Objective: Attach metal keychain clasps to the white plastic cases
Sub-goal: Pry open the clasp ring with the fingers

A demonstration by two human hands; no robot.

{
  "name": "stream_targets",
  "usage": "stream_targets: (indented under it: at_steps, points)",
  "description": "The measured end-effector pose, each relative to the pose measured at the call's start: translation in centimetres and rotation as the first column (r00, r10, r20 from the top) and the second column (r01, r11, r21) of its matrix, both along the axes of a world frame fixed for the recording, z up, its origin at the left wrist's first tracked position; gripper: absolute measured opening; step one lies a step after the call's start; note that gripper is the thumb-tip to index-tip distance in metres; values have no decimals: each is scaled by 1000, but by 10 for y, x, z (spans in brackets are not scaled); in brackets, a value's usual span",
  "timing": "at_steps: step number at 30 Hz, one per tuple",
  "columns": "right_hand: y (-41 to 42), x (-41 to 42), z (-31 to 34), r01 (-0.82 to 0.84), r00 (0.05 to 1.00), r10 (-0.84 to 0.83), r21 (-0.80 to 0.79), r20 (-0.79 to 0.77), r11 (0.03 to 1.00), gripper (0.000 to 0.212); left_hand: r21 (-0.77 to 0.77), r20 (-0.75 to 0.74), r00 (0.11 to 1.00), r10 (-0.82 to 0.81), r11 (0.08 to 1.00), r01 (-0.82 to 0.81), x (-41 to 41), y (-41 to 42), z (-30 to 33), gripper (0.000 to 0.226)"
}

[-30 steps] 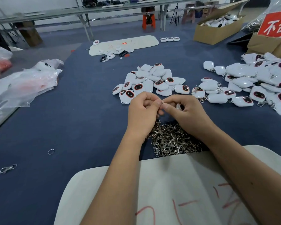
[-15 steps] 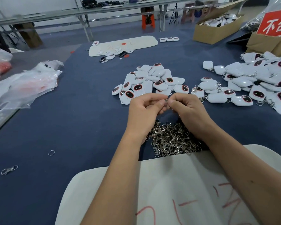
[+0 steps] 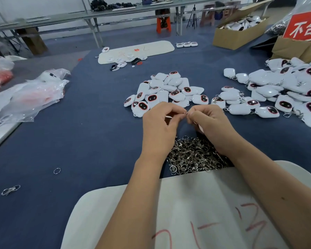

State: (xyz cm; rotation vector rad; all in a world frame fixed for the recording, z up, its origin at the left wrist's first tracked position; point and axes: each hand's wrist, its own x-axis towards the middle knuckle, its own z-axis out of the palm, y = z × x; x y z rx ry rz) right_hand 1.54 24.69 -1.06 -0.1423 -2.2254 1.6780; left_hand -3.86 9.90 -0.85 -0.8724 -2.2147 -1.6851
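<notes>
Both hands (image 3: 185, 126) pinch one clasp (image 3: 186, 113) — fingertips touching.

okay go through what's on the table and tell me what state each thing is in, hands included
left hand: fingers curled, pinching the small metal clasp
right hand: fingers curled, pinching the same clasp
metal clasp: held between both hands' fingertips above the cloth
clasp pile: heaped loose under the wrists
middle case pile: no clasps visible
right case pile: clasps attached on several
cardboard box: open, holding cases
</notes>
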Motion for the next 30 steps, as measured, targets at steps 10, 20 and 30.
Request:
stream_targets:
  at_steps: [10, 20, 30]
  points:
    - [-8, 2, -1, 257, 955, -192, 311, -225, 915, 18, 38, 154, 984, 93, 994, -100, -1, -2, -2, 25]
    - [-7, 1, -3, 176, 974, -130, 254, -185, 951, 16, 96, 205, 978, 33, 994, -53, 0, -2, 1, 19]
    - [2, -3, -6, 48, 985, -41, 40, -166, 998, 15, 148, 333, 933, -136, 985, 90, -4, -4, 3, 9]
